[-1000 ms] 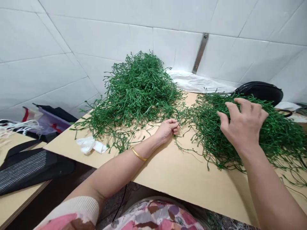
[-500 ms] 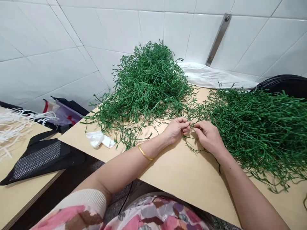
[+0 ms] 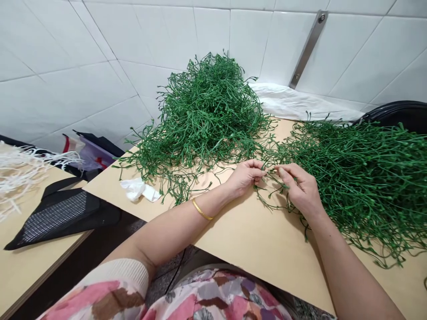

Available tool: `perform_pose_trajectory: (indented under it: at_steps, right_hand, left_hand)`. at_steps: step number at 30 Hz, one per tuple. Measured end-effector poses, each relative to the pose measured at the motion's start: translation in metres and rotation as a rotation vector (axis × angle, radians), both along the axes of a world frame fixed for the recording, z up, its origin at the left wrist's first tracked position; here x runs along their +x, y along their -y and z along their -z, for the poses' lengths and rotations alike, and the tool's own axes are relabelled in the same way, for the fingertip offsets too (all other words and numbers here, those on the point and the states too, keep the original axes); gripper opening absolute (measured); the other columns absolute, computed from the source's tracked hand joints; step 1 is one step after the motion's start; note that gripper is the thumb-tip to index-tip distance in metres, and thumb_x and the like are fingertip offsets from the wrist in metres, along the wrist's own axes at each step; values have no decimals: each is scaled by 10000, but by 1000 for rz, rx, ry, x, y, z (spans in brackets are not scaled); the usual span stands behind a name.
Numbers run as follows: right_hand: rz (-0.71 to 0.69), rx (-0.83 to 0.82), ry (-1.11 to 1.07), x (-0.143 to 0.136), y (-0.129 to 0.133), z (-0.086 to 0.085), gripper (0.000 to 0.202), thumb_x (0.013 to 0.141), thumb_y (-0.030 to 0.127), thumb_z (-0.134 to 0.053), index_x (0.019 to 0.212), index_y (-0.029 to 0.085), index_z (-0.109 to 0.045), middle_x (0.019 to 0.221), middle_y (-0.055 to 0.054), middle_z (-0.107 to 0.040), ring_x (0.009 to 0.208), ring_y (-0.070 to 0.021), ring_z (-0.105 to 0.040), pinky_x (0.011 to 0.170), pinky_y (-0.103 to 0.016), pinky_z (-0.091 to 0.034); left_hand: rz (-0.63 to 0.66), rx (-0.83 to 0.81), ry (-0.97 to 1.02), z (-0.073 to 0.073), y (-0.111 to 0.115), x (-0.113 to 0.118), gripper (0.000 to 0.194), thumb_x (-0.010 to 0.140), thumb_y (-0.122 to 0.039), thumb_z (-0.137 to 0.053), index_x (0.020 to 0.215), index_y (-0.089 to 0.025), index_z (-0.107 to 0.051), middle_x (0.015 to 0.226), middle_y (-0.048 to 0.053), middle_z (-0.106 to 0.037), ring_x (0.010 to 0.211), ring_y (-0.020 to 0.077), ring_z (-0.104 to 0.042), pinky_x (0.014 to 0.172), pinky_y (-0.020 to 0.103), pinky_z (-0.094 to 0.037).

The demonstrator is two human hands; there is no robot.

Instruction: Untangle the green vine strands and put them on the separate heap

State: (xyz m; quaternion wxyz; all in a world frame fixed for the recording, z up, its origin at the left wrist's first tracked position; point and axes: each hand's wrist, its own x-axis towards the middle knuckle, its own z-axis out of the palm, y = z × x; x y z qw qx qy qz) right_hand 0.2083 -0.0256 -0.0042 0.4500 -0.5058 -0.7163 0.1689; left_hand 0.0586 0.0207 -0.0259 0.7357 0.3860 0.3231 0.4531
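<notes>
My left hand [image 3: 245, 178] rests over the table with thumb and forefinger pinched on a thin green cord [image 3: 271, 177]. Just to its right, my right hand [image 3: 302, 189] is closed too, its thumb and forefinger pinching the same strand or one beside it; which one I cannot tell. A small gap parts the fingertips of the two hands. Loose cords dangle below them onto the wood. Behind my left hand rises a tall tangled heap of green cords [image 3: 210, 106] with small knob-like ends. Beside my right forearm lies a second, longer heap [image 3: 367, 178].
The wooden table [image 3: 253, 249] meets a white tiled wall [image 3: 173, 31] bearing a metal bracket [image 3: 308, 49]. A crumpled white tissue [image 3: 140, 190] lies at the left. On another table are white strands [image 3: 30, 173] and a black mesh piece [image 3: 56, 218]. White cloth [image 3: 296, 102] runs along the wall.
My right hand has moved slightly right, away from the left fingertips, and its thumb now presses on the forefinger. My left hand has stayed nearly still. The camera view has shifted a little.
</notes>
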Motion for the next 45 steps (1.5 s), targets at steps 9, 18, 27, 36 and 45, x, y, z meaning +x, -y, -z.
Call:
perform_pose_trajectory:
  at_steps: [9, 18, 27, 36, 45]
  right_hand:
    - [-121, -141, 26, 1, -9, 9, 208, 793, 335, -537, 864, 165, -633, 832, -55, -612, 694, -148, -547, 611, -277, -426]
    - [-135, -83, 222, 2, -9, 9, 180, 828, 258, -479, 907, 165, -611, 803, -42, -538, 698, -135, -516, 650, -272, -412]
    - [-123, -19, 175, -5, -7, 7, 147, 780, 183, -503, 912, 174, -569, 937, -68, -590, 699, -139, -523, 643, -282, -419]
    - [-160, -288, 2, -3, -8, 12, 194, 784, 256, -505, 959, 176, -527, 797, -27, -601, 638, -128, -530, 580, -251, -409]
    - [27, 62, 695, -7, -6, 12, 203, 839, 202, -384, 888, 173, -578, 802, -86, -584, 786, -217, -463, 672, -323, -311]
  left_hand:
    - [103, 47, -26, -2, 2, -1, 200, 529, -44, -654, 579, -128, -480, 489, -69, -409, 381, 4, -317, 407, 194, -208]
    - [86, 31, 5, 1, 1, -1, 241, 533, -46, -659, 660, -137, -476, 550, -66, -457, 375, 13, -379, 401, 185, -250]
    - [82, 103, -32, 2, 1, -2, 270, 595, -171, -688, 742, -163, -462, 515, -71, -479, 355, 42, -413, 381, 182, -271]
    - [113, 93, -58, 0, 2, -2, 231, 589, -143, -677, 666, -151, -460, 511, -42, -517, 382, 41, -418, 415, 186, -304]
    - [79, 65, -56, 4, 1, 2, 200, 612, -105, -638, 616, -147, -443, 488, -44, -474, 385, 36, -389, 415, 179, -281]
